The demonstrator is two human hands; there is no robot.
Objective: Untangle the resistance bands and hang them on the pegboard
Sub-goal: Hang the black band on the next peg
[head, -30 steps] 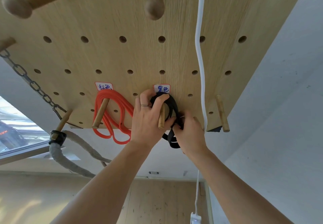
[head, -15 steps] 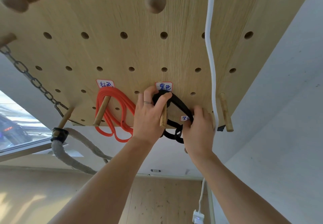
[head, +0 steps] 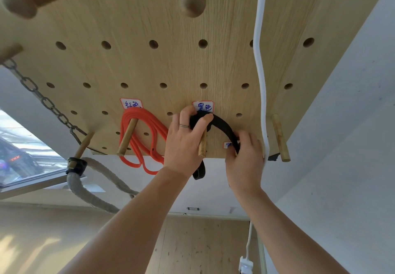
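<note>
**A:** On the pegboard point(head: 149, 27), lower row: status?

**B:** Red band point(head: 136, 132) is hung on its peg point(head: 127, 138), coiled in several loops under a red-edged label point(head: 130, 103). Counted as done. Black band point(head: 222, 127) is over the middle peg point(head: 202, 144), under its own label point(head: 203, 106), but both hands are on it, so not finished.

**A:** Hands?

**B:** Left hand point(head: 183, 143): fingers curled over the top of the black band where it rounds the peg, thumb alongside the peg; ring on one finger. Right hand point(head: 245, 158): fingers closed on the band's right-hand run, low on the board. One black end hangs below the board edge, between the wrists.

**A:** Judgement on progress?

**B:** Late. Two bands visible, one placed, one being seated. Remaining: settle the black loops and let go. Whether it is fully untangled, cannot tell; the hands cover most of it.

**A:** Counts?

**B:** Bands: 2 (one red, one black). Labels: 3, the third point(head: 227, 144) half hidden by the right hand. Plain pegs on the lower row: 4, including a bare one point(head: 280, 138) at far right. Knobbed pegs at top: 2. Also one chain point(head: 40, 98), one rope point(head: 89, 194), one white cord point(head: 259, 64).
</note>
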